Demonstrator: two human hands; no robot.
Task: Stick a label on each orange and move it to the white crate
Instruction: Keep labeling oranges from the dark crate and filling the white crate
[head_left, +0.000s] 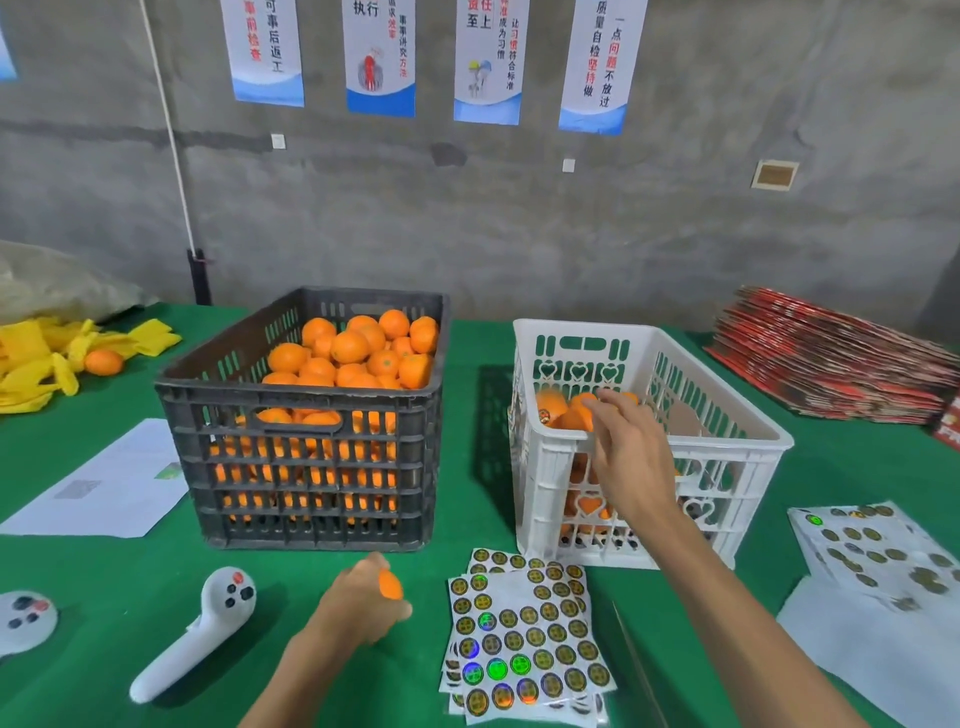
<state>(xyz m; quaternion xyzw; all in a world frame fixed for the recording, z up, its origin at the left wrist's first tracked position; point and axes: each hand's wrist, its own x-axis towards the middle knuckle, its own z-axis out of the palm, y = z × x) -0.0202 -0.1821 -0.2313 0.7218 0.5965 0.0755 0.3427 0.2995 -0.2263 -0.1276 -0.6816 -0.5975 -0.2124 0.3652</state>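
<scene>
My left hand (358, 603) grips an orange (390, 584) low over the green table, in front of the black crate (306, 415) heaped with oranges (363, 348). My right hand (623, 457) reaches over the near rim of the white crate (753, 457), fingers relaxed and empty, just above several oranges (561, 413) lying inside; one shows a round label. A stack of sticker sheets (524, 639) with shiny round labels lies on the table between my arms.
A white controller (197, 629) lies at the near left, another (23, 618) at the left edge. White papers (104, 483) sit left, more sticker sheets (878, 551) right, red flat boxes (831, 353) back right, yellow netting with an orange (104, 361) back left.
</scene>
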